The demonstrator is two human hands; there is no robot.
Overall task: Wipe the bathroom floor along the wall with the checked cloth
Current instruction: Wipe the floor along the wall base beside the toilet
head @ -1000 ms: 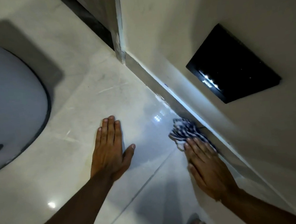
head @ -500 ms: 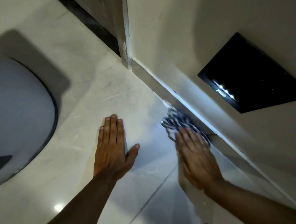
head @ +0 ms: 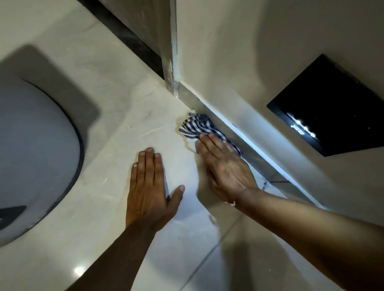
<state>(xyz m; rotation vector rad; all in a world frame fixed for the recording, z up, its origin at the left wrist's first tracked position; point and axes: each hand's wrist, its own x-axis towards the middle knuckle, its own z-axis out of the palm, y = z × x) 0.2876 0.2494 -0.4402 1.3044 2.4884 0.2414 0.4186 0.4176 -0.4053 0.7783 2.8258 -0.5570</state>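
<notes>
The blue-and-white checked cloth (head: pixel 196 126) lies bunched on the pale marble floor (head: pixel 104 135), right against the grey skirting (head: pixel 237 138) at the foot of the wall. My right hand (head: pixel 224 165) presses flat on the cloth's near part, fingers together and pointing along the wall; the far part of the cloth sticks out past my fingertips. My left hand (head: pixel 149 187) rests flat on the floor to the left, palm down, thumb spread, holding nothing.
A large white rounded fixture with a dark rim (head: pixel 21 158) stands at the left. A black glossy panel (head: pixel 338 104) is set in the beige wall at the right. A door frame corner (head: pixel 173 76) and a dark threshold strip (head: pixel 122 36) lie just beyond the cloth.
My right hand has pushed the cloth forward along the skirting, closer to the door frame corner. The left hand has stayed planted on the floor while the view moved forward.
</notes>
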